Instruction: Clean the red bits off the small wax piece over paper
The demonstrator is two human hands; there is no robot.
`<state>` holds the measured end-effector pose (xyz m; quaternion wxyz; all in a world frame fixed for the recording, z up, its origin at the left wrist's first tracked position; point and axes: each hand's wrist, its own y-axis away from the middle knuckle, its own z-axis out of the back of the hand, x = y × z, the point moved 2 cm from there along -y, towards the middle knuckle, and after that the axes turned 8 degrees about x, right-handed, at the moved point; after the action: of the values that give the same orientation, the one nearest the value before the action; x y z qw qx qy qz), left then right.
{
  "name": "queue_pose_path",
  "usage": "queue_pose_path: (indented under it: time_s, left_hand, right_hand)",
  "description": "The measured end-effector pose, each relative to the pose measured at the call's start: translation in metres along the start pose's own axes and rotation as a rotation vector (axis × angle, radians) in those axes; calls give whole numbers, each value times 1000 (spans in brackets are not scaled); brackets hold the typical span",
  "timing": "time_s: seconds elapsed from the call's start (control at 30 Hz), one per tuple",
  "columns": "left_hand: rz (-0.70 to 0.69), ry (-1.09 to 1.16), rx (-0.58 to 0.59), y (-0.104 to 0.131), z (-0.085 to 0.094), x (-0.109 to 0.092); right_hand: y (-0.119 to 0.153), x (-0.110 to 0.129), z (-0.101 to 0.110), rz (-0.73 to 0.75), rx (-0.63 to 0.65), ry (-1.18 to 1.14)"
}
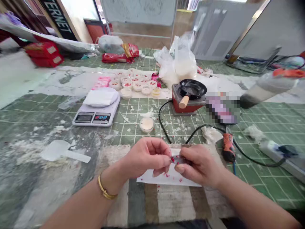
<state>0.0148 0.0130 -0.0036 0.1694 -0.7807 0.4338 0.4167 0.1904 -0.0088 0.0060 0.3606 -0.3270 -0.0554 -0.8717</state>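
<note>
Above a white paper sheet [152, 178], my left hand [152, 157] is closed in a pinch at a small red piece [172, 158] that looks like petal. My right hand [202, 163] is closed around a small grey metal tool [178, 160] whose tip meets my left fingertips; its exact kind is mostly hidden by the fingers. Red bits cling to the tool, and more red bits [180, 180] lie scattered on the paper. Just beyond my hands stands a small clear cup [146, 125] with pale, creamy contents.
A white kitchen scale [96, 106] stands left, above a white plastic scoop-like piece [63, 151]. Behind are several cups topped with red bits [137, 86]. A small black pan [193, 89] rests on a red-sided burner [184, 106]. Right lie an orange-handled tool [228, 148], cable and power strip [283, 156].
</note>
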Motion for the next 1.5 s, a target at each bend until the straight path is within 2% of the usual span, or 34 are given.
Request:
queue_pose_path:
  time_s: [0.4,0.93,1.13,1.5]
  left_hand:
    - [0,3,7,-2,0,-1]
    - [12,29,13,-3,-2,0]
    - [9,-2,-19,-3,-1,-1]
    - [-11,8,-18,-3,-1,1]
  right_hand:
    - [0,0,0,42,-50,38]
    - [2,1,-1,49,-36,71]
    - [1,2,-1,65,-86,67]
    - [0,3,2,41,-65,84]
